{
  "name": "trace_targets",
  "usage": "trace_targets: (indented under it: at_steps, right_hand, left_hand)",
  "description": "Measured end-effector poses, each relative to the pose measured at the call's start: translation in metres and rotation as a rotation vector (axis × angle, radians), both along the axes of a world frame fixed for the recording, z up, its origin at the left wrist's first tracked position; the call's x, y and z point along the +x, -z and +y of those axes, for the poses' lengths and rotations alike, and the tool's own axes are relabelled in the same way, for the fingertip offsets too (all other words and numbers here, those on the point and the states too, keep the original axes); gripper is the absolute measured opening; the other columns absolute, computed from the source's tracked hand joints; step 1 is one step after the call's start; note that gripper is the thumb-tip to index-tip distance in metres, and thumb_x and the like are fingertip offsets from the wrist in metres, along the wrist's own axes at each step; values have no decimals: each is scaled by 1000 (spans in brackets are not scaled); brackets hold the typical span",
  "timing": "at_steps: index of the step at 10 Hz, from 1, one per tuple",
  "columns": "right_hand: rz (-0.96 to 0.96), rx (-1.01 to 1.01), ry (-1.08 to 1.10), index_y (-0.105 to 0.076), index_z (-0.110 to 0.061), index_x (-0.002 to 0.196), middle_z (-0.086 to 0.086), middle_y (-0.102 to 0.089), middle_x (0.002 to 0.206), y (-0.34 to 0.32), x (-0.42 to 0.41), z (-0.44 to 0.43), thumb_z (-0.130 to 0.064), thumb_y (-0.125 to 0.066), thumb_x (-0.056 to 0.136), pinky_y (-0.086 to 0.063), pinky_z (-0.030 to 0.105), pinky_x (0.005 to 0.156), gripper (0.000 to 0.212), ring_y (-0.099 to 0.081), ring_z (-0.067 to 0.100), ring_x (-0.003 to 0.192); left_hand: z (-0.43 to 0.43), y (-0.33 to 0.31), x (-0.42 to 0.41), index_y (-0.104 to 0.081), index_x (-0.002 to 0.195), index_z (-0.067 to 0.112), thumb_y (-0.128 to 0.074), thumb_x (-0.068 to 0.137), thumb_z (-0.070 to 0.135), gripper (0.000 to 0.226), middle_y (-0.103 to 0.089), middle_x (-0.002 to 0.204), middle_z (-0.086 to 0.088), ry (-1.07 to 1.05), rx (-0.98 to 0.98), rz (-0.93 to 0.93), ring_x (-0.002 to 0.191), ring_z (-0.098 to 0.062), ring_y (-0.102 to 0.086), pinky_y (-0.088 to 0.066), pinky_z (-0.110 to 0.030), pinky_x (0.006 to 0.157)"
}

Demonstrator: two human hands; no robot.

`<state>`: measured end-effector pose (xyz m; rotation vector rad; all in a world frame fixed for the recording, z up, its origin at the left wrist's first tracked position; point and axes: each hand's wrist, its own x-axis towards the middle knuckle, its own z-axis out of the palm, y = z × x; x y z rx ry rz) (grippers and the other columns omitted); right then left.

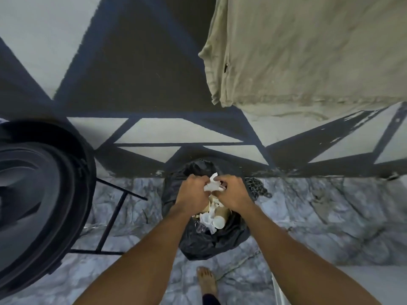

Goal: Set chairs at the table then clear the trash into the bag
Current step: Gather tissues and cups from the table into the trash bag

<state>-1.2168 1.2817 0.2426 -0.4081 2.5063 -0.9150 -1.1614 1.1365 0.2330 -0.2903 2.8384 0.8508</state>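
A black trash bag (204, 241) stands open on the marbled floor against the painted wall. Inside it lie brown paper cups (221, 216) and crumpled white paper (207, 220). Both hands hover over the bag's mouth. My left hand (193, 191) and my right hand (233, 192) pinch the same crumpled white tissue (212, 184) between them, just above the cups. The far rim of the bag is partly hidden behind my hands.
A dark round chair (37, 194) with thin black metal legs (112, 219) stands at the left. A beige cloth (308, 51) hangs at the upper right. A chain (256, 188) lies by the wall. My bare foot (207, 280) is below the bag.
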Motion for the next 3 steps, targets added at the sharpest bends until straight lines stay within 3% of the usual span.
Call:
trace_targets:
  at_steps: [1, 3]
  right_hand:
    - [-44, 54, 7, -71, -13, 120, 4, -70, 123, 9, -4, 10, -13, -81, 75, -53, 31, 93, 47, -66, 22, 107]
    - [-96, 54, 19, -73, -15, 117, 4, -71, 121, 17, 4, 17, -12, -74, 81, -51, 27, 93, 36, -65, 22, 110]
  left_hand:
    - [6, 6, -3, -66, 124, 15, -74, 84, 16, 41, -70, 111, -7, 14, -21, -32, 113, -29, -55, -48, -47, 94]
    - [8, 9, 9, -69, 117, 13, -69, 84, 12, 32, -69, 115, -10, -53, 46, -51, 114, -30, -56, -49, -45, 95]
